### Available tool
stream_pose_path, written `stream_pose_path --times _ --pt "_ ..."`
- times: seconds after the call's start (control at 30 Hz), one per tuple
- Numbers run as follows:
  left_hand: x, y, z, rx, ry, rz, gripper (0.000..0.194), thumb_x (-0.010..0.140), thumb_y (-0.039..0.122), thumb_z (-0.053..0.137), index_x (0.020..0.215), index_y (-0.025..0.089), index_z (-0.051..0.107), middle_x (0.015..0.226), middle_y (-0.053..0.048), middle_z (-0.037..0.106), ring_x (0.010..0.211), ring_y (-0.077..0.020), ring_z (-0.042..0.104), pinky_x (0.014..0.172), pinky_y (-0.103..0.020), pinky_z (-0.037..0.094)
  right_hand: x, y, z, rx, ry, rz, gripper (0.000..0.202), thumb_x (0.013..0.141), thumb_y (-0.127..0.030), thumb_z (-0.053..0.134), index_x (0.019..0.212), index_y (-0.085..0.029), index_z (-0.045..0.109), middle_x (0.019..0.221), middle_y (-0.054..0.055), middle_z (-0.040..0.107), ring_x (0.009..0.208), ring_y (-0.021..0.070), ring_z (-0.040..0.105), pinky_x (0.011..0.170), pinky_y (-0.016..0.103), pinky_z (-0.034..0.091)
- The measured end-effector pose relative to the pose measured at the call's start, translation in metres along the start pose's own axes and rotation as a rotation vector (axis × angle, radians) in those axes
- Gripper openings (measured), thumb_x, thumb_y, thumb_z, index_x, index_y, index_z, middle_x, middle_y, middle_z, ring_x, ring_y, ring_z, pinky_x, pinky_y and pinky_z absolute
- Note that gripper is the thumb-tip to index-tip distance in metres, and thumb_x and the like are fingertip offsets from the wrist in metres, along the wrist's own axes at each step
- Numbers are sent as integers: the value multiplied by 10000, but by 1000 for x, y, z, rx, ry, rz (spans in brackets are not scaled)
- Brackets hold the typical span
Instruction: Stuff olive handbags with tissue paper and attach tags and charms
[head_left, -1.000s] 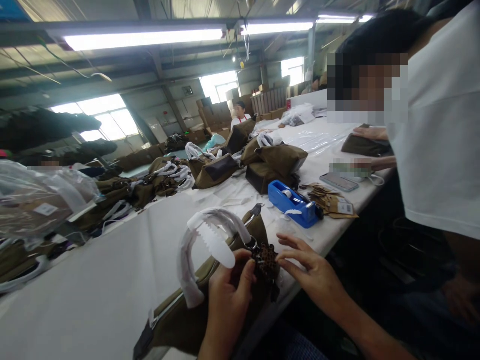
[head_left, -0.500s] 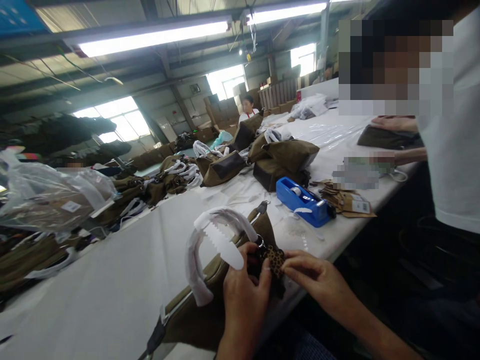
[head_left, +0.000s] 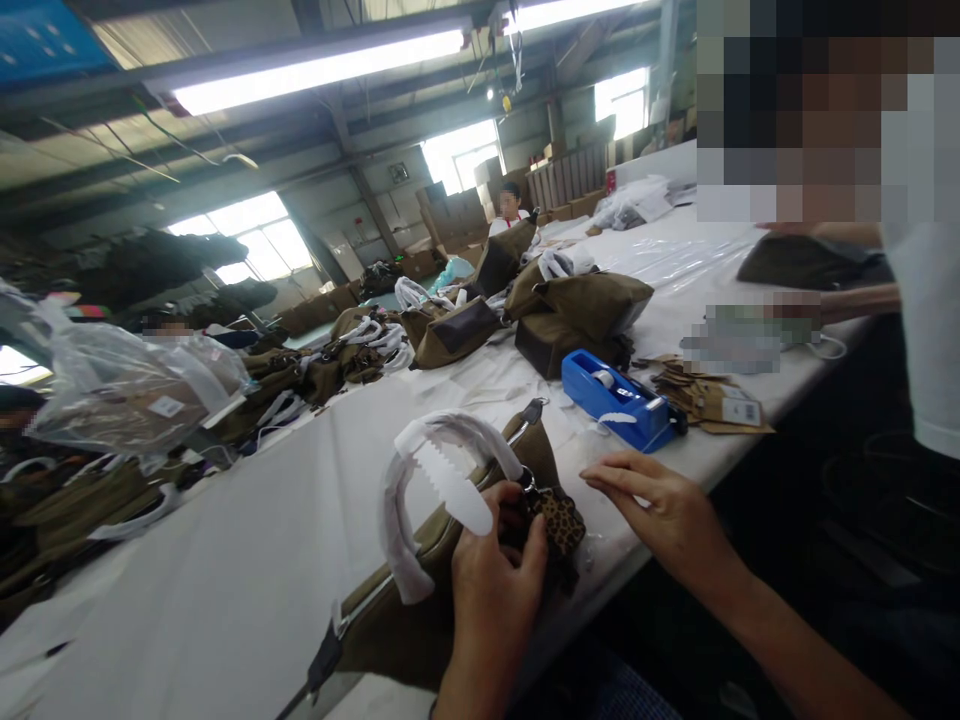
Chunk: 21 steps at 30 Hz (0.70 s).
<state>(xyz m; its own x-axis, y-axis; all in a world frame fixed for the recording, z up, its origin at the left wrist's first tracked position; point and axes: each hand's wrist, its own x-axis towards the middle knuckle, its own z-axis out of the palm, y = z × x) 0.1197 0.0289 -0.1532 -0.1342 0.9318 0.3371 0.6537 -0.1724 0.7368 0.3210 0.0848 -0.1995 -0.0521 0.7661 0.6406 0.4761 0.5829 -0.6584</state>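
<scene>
An olive-green handbag (head_left: 401, 632) lies in front of me, its zipped top slanting up to the right. Its arched handle (head_left: 395, 510) is wrapped in white material, and a white strip with a toothed edge (head_left: 450, 488) stands off it. My left hand (head_left: 495, 575) is closed around a leopard-print charm (head_left: 561, 522) hanging by the handle's metal ring; some of its fingers are hidden behind it. To the right, apart from the charm, my right hand (head_left: 667, 510) has thumb and fingers pinched together. Whatever is between those fingertips, if anything, is too small to make out.
A blue tape dispenser (head_left: 611, 400) stands beyond my right hand, beside brown paper tags (head_left: 709, 397). More olive bags (head_left: 592, 300) are piled farther back. Clear plastic (head_left: 135, 390) covers goods at left. A co-worker in a white shirt (head_left: 934, 330) handles a dark bag (head_left: 806, 262) at right.
My right hand has pulled away from the charm to the right, leaving more of its leopard print visible. My left hand keeps its grip. The view has shifted slightly.
</scene>
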Motion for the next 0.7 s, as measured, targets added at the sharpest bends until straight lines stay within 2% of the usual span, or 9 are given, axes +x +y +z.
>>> stream_pose_path --times 0.17,0.37,0.53,0.7 --pt "0 -1 0 -1 -12 -6 262 881 291 663 1123 193 645 994 -78 716 803 -198 689 547 -243 565 5 -1 1 66 -34 -2 190 968 -340 626 961 -279 806 982 29 761 875 202 732 801 298 605" --pt "-1 1 -1 -56 -30 -44 290 878 312 673 1141 192 648 1024 -85 711 822 -199 693 557 -241 582 3 1 10 104 -106 -4 180 958 -248 631 1006 -291 800 987 23 751 886 190 720 809 286 596" --pt "-3 -1 -3 -116 -35 -68 323 872 333 702 1159 192 662 1041 -94 719 826 -209 715 566 -247 593 0 -3 12 100 -101 -28 188 943 -213 648 1024 -294 797 991 18 747 895 182 717 814 272 590" --pt "-3 -7 -5 -177 -67 -102 273 993 353 542 1183 194 658 929 -50 734 500 -117 642 549 -255 572 2 -3 13 74 -118 -49 239 951 -178 614 1064 -295 790 1019 25 745 919 187 716 821 283 586"
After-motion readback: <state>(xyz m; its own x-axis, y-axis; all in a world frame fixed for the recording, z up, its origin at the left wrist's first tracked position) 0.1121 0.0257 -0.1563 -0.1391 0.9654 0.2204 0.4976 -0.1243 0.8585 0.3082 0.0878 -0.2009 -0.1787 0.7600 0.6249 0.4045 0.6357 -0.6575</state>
